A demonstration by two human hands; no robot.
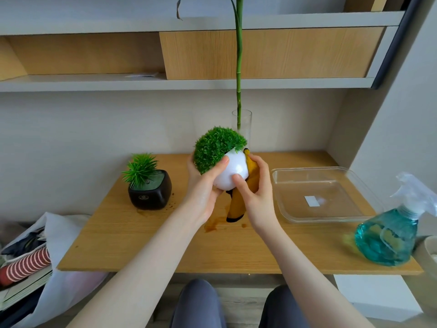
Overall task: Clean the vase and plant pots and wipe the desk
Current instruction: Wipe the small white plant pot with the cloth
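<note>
Tilted left in the left hand (203, 185), fingers curled round the white round plant pot (230, 172); right hand (254, 185) pressing the yellow cloth (238, 202) against its right flank.

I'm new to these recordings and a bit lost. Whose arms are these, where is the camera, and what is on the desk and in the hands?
There is no machine: a person wears a camera on the head, so the single picture looks forward and down at their own arms. The left hand holds a round white pot of green plant, tilted, above the wooden desk. The right hand presses a yellow cloth against the pot. On the desk stand a black pot with a spiky plant, a glass vase holding a tall green stem, a clear tray and a blue spray bottle. Brown stains mark the wood.
</note>
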